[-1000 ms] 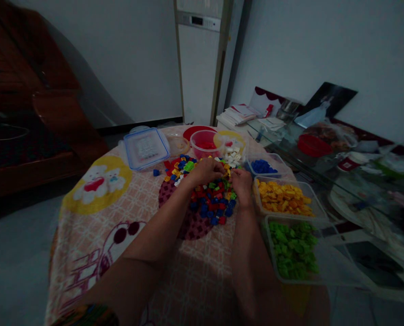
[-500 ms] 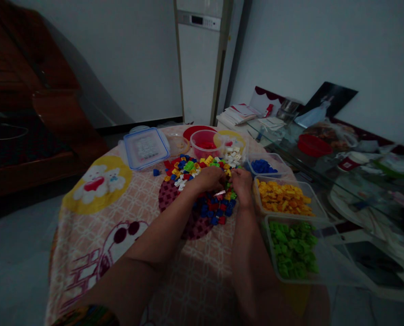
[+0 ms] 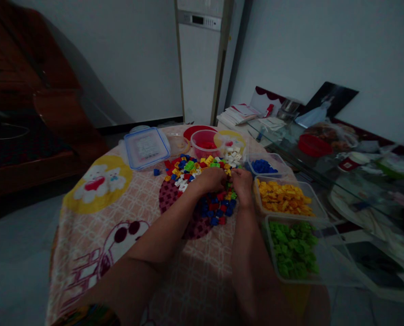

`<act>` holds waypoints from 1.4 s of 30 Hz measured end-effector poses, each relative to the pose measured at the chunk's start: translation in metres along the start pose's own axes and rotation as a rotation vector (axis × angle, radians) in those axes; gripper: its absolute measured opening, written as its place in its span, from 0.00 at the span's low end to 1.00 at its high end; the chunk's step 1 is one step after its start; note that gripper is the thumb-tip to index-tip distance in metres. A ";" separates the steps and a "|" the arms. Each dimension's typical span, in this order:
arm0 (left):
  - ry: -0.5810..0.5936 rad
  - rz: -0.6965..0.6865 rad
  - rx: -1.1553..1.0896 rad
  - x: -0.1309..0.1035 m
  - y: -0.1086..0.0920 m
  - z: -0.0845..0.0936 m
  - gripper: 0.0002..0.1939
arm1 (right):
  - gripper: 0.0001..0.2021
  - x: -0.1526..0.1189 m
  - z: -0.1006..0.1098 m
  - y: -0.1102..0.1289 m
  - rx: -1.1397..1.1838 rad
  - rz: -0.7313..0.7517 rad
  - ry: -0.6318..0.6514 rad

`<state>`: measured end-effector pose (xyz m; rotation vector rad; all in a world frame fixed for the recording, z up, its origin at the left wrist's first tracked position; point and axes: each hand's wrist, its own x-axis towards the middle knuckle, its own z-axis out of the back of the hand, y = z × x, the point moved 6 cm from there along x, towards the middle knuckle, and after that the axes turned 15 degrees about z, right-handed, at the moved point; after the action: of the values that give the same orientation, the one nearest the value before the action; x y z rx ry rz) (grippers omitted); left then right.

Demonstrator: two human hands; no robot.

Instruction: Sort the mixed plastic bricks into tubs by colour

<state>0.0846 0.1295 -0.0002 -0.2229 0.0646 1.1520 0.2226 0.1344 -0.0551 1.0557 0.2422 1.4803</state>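
A pile of mixed toy building blocks [image 3: 218, 207] in red, blue, yellow, green and white spreads over the middle of the cloth. Over its centre is my left hand [image 3: 213, 179], fingers curled down among the blocks, their tips hidden. At the pile's right side my right hand [image 3: 242, 182] is closed, thumb and fingers drawn together close to the left fingertips. Whatever sits in either hand is too small and dark to make out. White blocks [image 3: 233, 156] lie in a heap just beyond the right hand.
To the right stand clear tubs of blue blocks [image 3: 262, 166], yellow blocks [image 3: 283, 198] and green blocks [image 3: 293, 249]. Behind the pile is a round tub [image 3: 205, 140] with red blocks. A blue-rimmed lid [image 3: 146, 148] lies back left. A cluttered glass table [image 3: 324, 167] adjoins on the right.
A pale, shiny piece visible below my left hand half a second ago no longer shows there. Both hands have stayed in nearly the same place over the pile.
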 end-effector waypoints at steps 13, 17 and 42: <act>-0.228 0.004 -0.589 0.014 0.037 0.014 0.08 | 0.16 -0.002 -0.001 0.000 0.025 -0.044 0.030; -0.333 0.131 -1.039 0.025 0.077 0.016 0.12 | 0.16 -0.002 -0.002 -0.002 0.011 -0.046 0.028; -0.109 0.126 -0.484 0.001 0.077 0.031 0.08 | 0.16 -0.002 -0.001 0.000 0.040 -0.063 0.020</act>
<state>0.0127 0.1665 0.0194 -0.5899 -0.3032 1.2920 0.2212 0.1330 -0.0564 1.0562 0.3179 1.4351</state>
